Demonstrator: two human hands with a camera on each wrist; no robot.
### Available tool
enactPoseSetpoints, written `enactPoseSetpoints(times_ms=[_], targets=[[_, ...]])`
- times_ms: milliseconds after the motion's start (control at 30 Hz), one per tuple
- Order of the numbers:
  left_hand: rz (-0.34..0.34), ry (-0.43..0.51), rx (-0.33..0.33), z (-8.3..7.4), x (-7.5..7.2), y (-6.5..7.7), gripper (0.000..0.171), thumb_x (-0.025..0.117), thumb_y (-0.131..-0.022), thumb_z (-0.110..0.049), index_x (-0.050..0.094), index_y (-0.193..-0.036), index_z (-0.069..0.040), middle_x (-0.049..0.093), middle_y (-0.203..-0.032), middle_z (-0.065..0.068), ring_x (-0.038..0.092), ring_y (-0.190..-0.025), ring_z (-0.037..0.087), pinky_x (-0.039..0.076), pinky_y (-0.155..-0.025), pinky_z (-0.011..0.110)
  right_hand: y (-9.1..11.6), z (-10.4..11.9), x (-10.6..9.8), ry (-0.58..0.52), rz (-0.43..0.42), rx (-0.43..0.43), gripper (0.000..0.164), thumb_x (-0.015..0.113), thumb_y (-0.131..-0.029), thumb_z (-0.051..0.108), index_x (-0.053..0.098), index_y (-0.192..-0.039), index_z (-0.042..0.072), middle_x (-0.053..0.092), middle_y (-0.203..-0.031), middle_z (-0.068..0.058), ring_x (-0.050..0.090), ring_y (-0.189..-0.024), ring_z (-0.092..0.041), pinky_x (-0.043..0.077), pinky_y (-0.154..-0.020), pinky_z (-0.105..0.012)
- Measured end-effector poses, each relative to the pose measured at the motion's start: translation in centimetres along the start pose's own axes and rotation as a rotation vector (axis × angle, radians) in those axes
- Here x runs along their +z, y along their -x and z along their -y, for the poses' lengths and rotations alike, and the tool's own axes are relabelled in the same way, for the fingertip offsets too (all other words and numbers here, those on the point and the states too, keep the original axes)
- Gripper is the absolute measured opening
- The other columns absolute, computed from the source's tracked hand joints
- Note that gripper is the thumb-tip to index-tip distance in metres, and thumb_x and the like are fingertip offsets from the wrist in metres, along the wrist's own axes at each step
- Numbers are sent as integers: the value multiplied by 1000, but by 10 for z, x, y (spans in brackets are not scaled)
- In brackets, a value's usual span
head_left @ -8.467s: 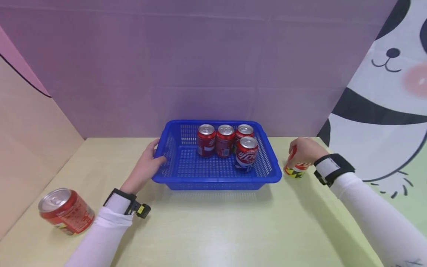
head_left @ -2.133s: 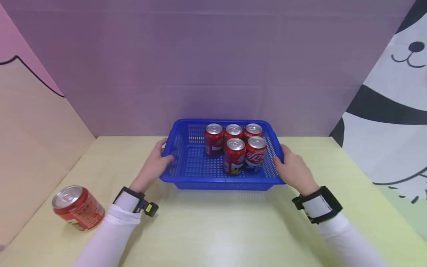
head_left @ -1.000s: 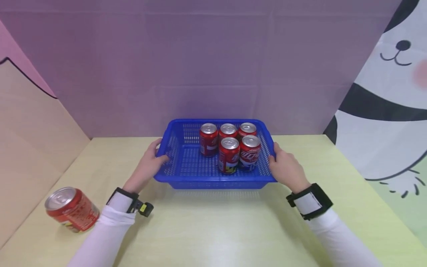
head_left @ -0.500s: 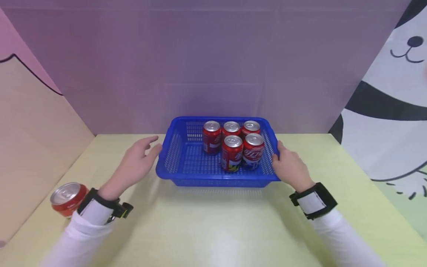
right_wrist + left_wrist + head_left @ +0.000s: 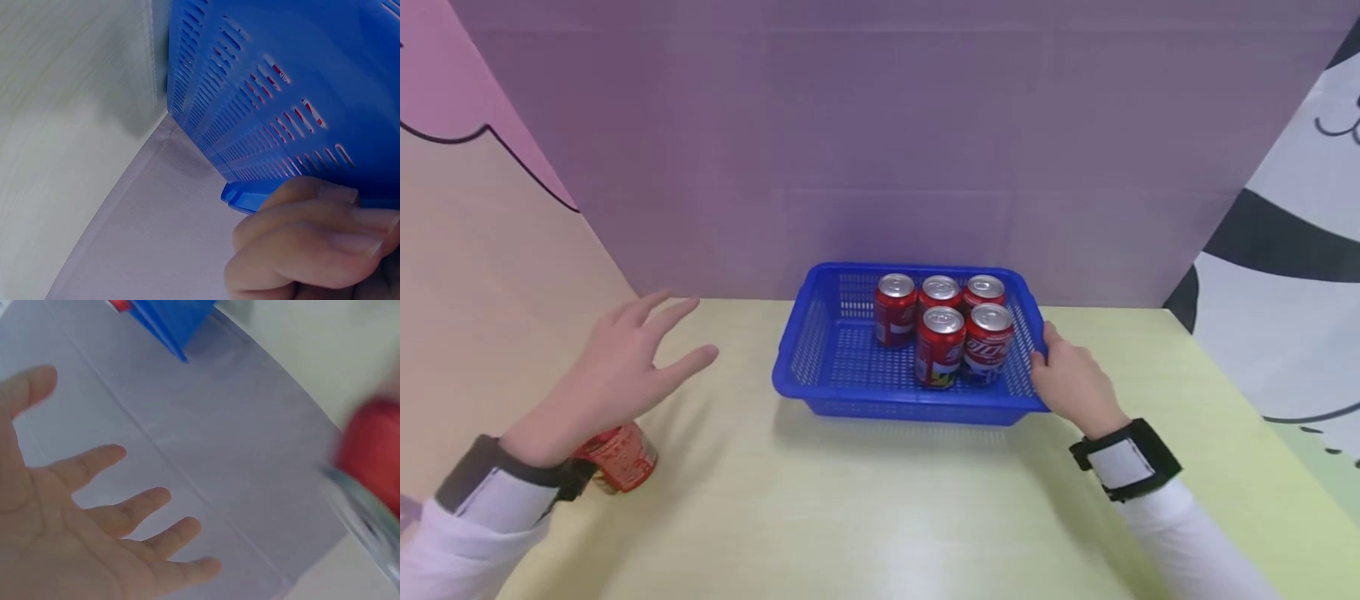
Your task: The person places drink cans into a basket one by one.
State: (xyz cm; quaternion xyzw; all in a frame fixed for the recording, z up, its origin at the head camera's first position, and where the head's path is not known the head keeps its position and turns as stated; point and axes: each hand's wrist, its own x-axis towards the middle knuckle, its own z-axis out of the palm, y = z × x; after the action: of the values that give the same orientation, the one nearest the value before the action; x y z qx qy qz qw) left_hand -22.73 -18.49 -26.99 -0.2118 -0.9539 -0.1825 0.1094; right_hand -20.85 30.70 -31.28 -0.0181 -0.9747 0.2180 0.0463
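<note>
My right hand grips the right rim of a blue plastic basket, fingers curled under the edge in the right wrist view. Several red soda cans stand upright inside, grouped toward the basket's right half; one of them is a front can. My left hand is in the air left of the basket, fingers spread and holding nothing. Below its wrist, a lone red can stands on the table, partly hidden by the hand and wristband. That can appears blurred at the right of the left wrist view.
The pale wooden table runs back to a purple backdrop. A beige and pink panel borders the left side, and a panda-print panel borders the right.
The left hand has let go of the basket's left rim and moved left toward the lone can. The right hand earlier held a can, now added to the basket, and since then grips the right rim.
</note>
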Motion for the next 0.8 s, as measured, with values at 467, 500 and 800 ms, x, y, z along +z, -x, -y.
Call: enactPoseSetpoints(times_ms=[467, 500, 800], targets=[[238, -193, -108, 43, 0, 36, 105, 69, -72, -74, 35, -154, -17, 12, -149, 40, 19, -123, 71, 21, -80, 86, -2, -5, 1, -4, 13, 8, 61, 39, -102, 17, 17, -148, -16, 54, -110, -36, 59, -68, -30, 43, -46, -35], [251, -194, -110, 45, 2, 37, 107, 69, -70, -74, 34, -154, -17, 11, -149, 41, 19, -122, 72, 22, -78, 87, -2, -5, 1, -4, 14, 9, 61, 39, -102, 17, 17, -148, -16, 54, -110, -36, 59, -69, -31, 43, -46, -35], [354, -56, -157, 63, 13, 49, 118, 76, -69, -67, 21, -157, -11, 19, -137, 47, 24, -114, 72, 35, -75, 80, -3, -4, 2, -6, 9, -4, 60, 38, -102, 17, 19, -148, -16, 54, -112, -37, 59, -72, -33, 45, -49, -37]])
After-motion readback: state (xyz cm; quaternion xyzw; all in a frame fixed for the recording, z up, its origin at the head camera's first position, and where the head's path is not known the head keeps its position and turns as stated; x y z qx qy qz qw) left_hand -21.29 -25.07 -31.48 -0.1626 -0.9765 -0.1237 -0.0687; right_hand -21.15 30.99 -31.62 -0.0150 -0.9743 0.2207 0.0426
